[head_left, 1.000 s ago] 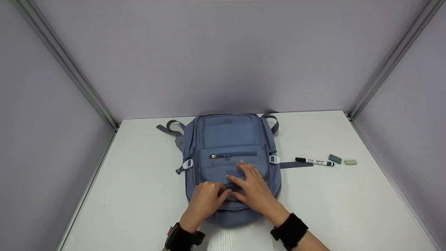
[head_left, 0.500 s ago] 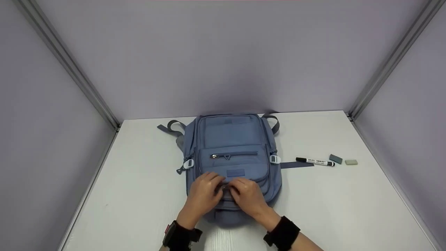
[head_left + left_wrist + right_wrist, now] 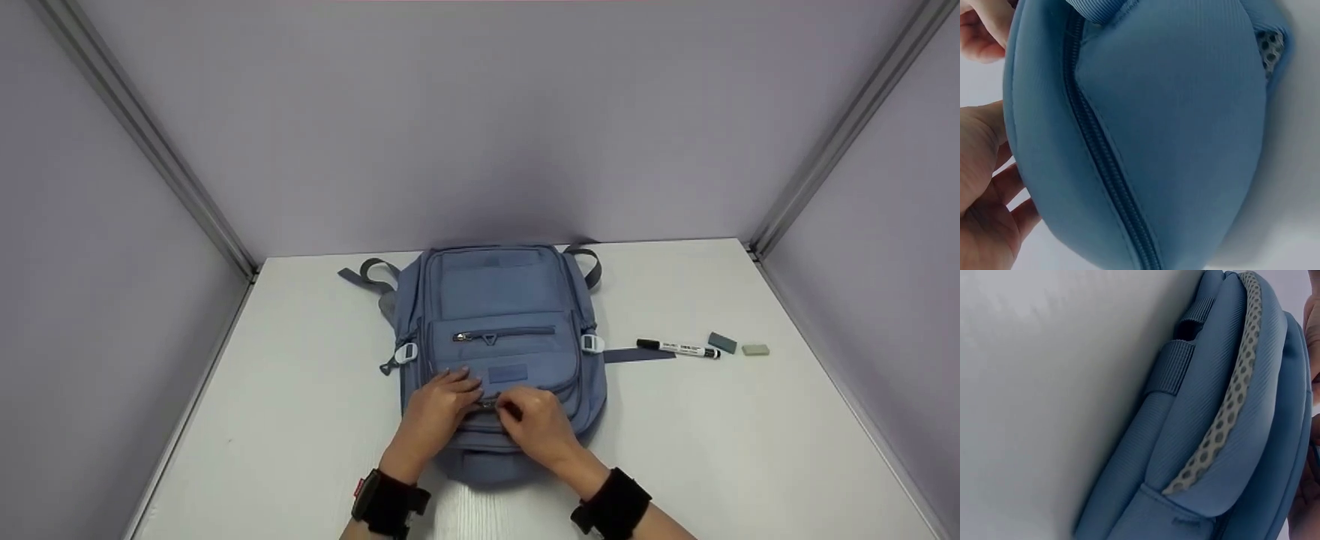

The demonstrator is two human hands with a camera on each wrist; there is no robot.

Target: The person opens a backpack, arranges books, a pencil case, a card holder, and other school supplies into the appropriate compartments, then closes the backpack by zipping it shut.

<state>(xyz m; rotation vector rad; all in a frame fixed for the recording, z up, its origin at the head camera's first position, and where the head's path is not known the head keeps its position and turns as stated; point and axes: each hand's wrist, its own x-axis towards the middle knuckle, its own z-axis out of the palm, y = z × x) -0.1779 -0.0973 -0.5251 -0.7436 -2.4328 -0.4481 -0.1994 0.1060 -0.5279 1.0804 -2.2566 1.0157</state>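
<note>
A blue backpack (image 3: 491,289) lies front side up on the white table. My left hand (image 3: 439,412) rests on its lower front, fingers laid over the fabric and thumb close to the front pocket's zipper (image 3: 486,405). Beside it my right hand (image 3: 538,427) has thumb and forefinger curled together at that zipper and pinches what looks like its pull, mostly hidden by the fingers. In the left wrist view the backpack's bottom panel (image 3: 1174,112) fills the middle, with hand parts at the left edge. A mesh-edged padded strap (image 3: 1235,399) shows in the right wrist view.
Right of the backpack lie a black-and-white marker (image 3: 679,348), a dark teal block (image 3: 721,343) and a pale green block (image 3: 755,349). A grey strap (image 3: 637,355) stretches beneath the marker. Grey panels (image 3: 480,127) enclose the table (image 3: 300,420) at the back and sides.
My right hand came down from the pocket front to the zipper, its spread fingers closing into a pinch. The left hand's curled fingers have flattened onto the fabric. The backpack has barely moved.
</note>
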